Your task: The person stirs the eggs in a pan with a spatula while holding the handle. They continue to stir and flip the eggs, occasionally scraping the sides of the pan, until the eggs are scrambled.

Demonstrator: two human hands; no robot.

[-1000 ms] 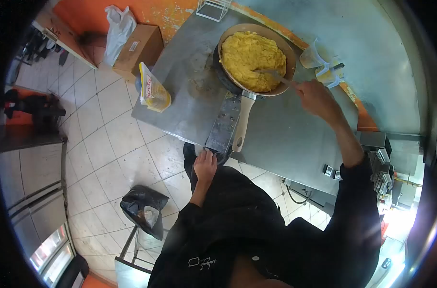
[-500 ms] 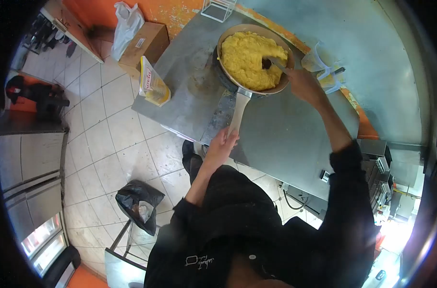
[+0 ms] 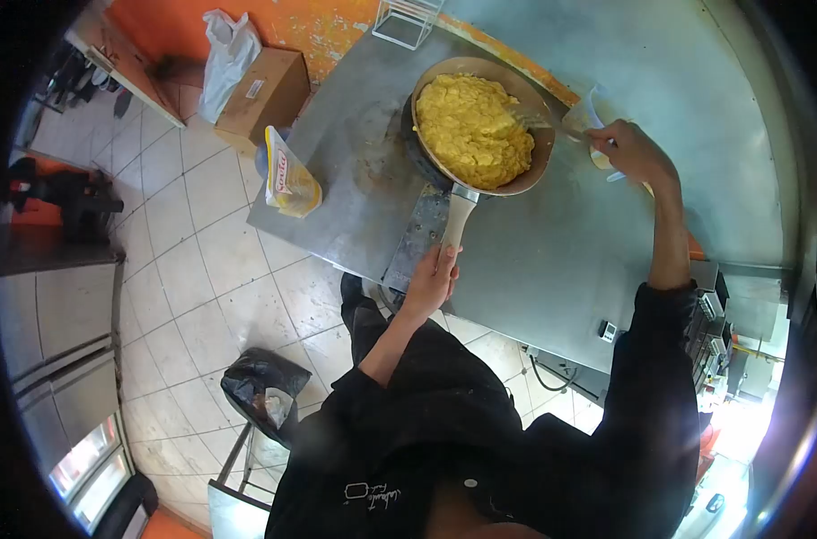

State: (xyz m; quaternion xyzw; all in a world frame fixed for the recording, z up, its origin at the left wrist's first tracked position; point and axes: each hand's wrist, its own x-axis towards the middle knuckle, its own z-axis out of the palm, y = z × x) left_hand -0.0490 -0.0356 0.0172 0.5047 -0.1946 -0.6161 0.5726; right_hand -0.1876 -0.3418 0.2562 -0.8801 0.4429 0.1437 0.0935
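Observation:
My left hand [image 3: 433,280] is closed around the beige handle of a frying pan [image 3: 536,180], which tilts over a dark burner on the metal table. A thick, lumpy yellow mass [image 3: 471,126], like egg or mash, lies mostly toward the pan's left and near side. Bare tan pan surface shows at the upper right. Beyond the right rim, my right hand [image 3: 637,154] grips a spatula [image 3: 552,124] whose blade is smeared by motion and reaches over the pan's edge. Behind that hand stands a clear plastic jug [image 3: 585,112], partly hidden.
A yellow-and-white pouch [image 3: 292,180] stands at the table's left edge. A white wire rack [image 3: 407,22] sits at the back, and a small timer-like device [image 3: 608,331] near the front right. On the floor are a cardboard box [image 3: 263,94] and a black bag [image 3: 260,382].
The right hand has pulled the spatula from the yellow mass out to the right. The pan has shifted slightly right and nearer, and the mass is gathered leftward, baring the pan's right side.

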